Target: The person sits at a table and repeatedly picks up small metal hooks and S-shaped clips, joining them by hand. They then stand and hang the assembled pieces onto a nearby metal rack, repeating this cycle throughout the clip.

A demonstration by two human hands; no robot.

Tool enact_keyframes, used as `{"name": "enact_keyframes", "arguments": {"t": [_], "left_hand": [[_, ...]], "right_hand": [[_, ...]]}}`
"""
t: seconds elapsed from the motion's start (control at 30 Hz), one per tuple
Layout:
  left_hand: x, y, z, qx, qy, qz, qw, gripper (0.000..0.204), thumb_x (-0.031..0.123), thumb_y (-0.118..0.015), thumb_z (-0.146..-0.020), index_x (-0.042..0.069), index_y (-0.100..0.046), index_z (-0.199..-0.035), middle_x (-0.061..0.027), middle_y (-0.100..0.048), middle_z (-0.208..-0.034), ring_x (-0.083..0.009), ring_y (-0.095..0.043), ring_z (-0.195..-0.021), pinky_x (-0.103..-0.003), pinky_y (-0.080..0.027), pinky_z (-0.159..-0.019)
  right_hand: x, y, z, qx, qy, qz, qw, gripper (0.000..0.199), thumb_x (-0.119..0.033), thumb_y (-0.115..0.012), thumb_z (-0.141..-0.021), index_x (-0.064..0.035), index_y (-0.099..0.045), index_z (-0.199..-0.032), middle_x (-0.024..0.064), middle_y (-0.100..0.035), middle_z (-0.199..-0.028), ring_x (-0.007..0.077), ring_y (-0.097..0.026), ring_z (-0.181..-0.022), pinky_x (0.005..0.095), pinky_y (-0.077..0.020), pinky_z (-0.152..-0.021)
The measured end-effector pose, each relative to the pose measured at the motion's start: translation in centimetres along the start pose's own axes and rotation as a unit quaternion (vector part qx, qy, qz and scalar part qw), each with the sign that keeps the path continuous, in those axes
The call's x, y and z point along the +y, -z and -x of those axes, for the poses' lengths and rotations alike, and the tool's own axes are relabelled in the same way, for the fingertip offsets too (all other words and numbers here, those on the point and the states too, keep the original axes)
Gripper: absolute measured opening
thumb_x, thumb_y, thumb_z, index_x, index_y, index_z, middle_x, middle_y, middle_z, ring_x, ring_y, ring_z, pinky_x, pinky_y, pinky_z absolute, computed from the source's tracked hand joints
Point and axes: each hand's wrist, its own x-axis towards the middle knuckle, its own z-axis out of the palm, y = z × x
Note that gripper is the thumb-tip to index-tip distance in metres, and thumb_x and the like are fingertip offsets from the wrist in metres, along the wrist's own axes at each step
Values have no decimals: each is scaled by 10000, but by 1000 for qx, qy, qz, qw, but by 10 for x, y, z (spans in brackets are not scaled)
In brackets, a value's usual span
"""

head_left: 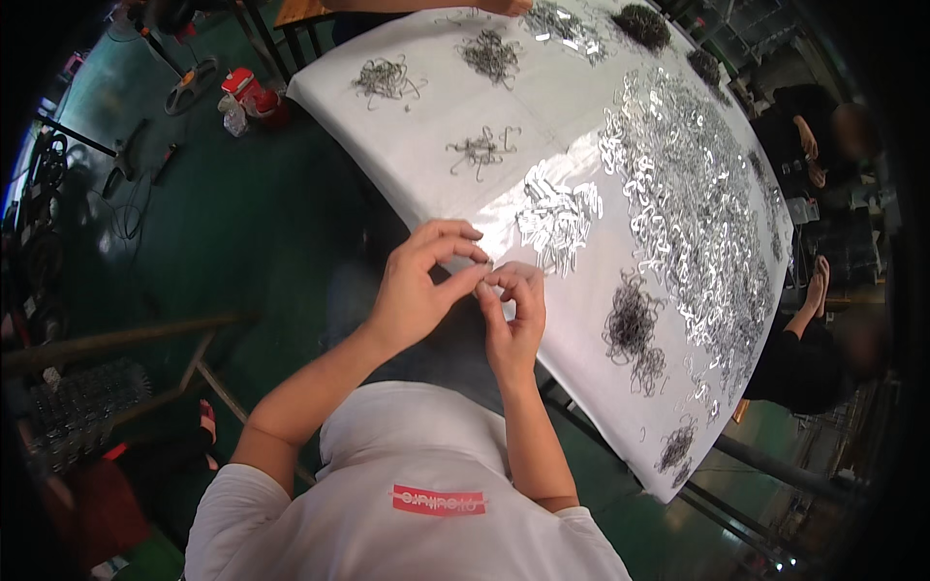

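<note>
Frame centre: your left hand (418,281) and right hand (513,308) meet fingertip to fingertip at the near edge of the table (426,145), each pinched narrow on a small metal part (487,275) too small to make out. Just right, a shiny clip pile (557,218); lower right, a dark wire tangle (632,324); far right, the large heap (693,203).

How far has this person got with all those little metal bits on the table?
Done, apparently: a small neat batch of shiny pieces lies near the hands. In hand: the left hand and right hand pinch something tiny together, too small to make out. Left: a big heap of shiny clips and dark wire tangles on the white table.
</note>
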Motion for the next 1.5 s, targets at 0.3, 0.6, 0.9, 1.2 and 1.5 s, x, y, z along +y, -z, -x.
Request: {"name": "enact_keyframes", "arguments": {"t": [0.3,0.6,0.9,1.2,1.5], "left_hand": [[2,7,9,42,-21,-49,998,139,33,-725,-730,36,-667,-856,-79,-625,-1007,-239,-582,-934,-317,-463,-805],[-3,5,19,85,-23,-56,995,135,73,-741,-748,64,-682,-869,-70,-628,-1024,-226,-576,-980,-330,-469,-849],[-9,5,33,71,-24,-30,997,119,88,-690,-788,49,-651,-893,-49,-601,-1032,-222,-556,-1005,-330,-458,-851],[-12,-2,35,78,-42,-23,996,119,74,-699,-775,53,-656,-884,-52,-614,-1034,-232,-561,-970,-338,-459,-821],[1,-5,39,104,-80,-37,991,161,13,-723,-718,45,-675,-869,-80,-615,-1022,-236,-575,-969,-316,-464,-830]], "right_hand": [[75,5,-165,-87,-36,128,987,188,-192,-622,-856,-20,-670,-914,138,-654,-881,259,-628,-737,365,-489,-683],[132,-48,-257,-162,-124,441,874,271,-231,-628,-715,-20,-698,-871,205,-679,-914,351,-666,-870,422,-527,-722],[111,-1,-221,-178,-234,-89,952,180,-203,-552,-923,-26,-577,-907,16,-540,-751,77,-482,-583,198,-363,-469],[21,22,-98,-162,-216,-282,921,115,-128,-536,-945,-20,-544,-907,49,-566,-839,102,-526,-613,212,-422,-492],[-38,28,-19,-79,-205,-301,928,133,-99,-630,-857,-3,-607,-947,8,-565,-974,87,-489,-796,217,-386,-668]]}}
